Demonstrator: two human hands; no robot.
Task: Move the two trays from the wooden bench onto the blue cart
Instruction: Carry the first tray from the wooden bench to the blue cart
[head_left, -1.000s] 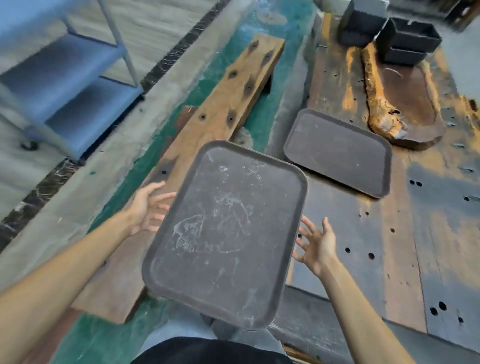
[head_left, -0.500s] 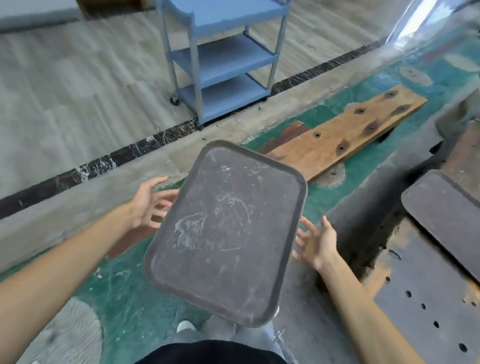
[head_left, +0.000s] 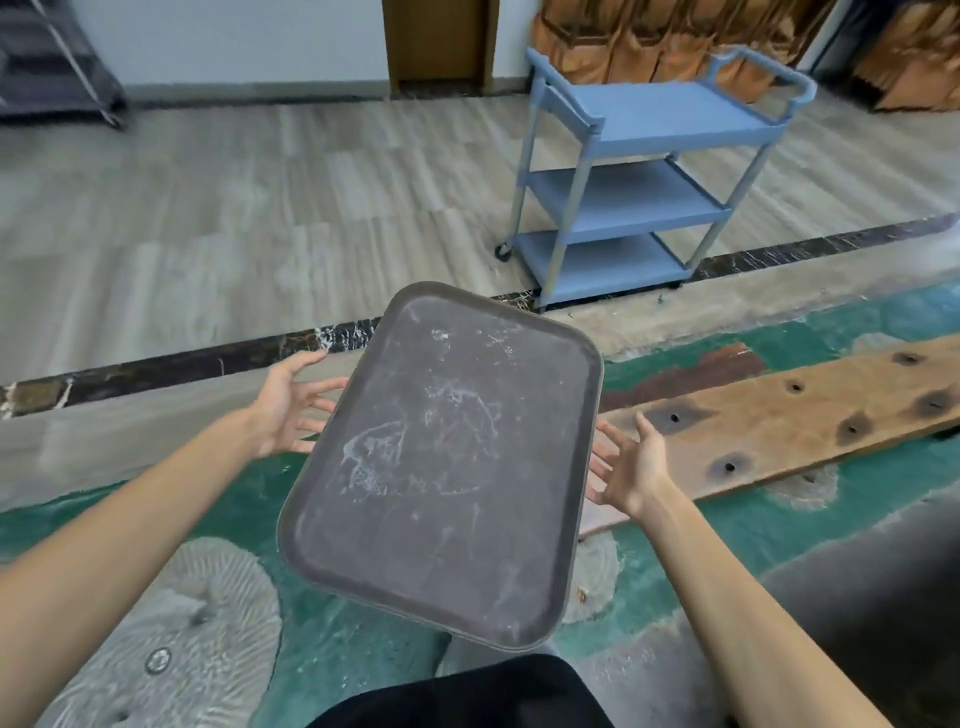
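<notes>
A dark brown tray (head_left: 441, 467) with white scuff marks is held level in front of me, between both hands. My left hand (head_left: 291, 410) presses its left edge with fingers spread, partly under the rim. My right hand (head_left: 623, 467) supports the right edge the same way. The blue cart (head_left: 654, 176), with three shelves, stands ahead to the right on the pale floor, beyond the tray. The second tray and the wooden bench are out of view.
A long wooden plank (head_left: 779, 421) with dark knot holes lies on the green floor to the right. A dark marble strip (head_left: 208, 358) and a concrete step separate the green floor from the pale wood-look floor. A dark rack (head_left: 52, 62) stands at the far left.
My view has swung left, away from the bench: the second tray has left the frame and the blue cart now stands fully in sight ahead. The tray stays held between both hands.
</notes>
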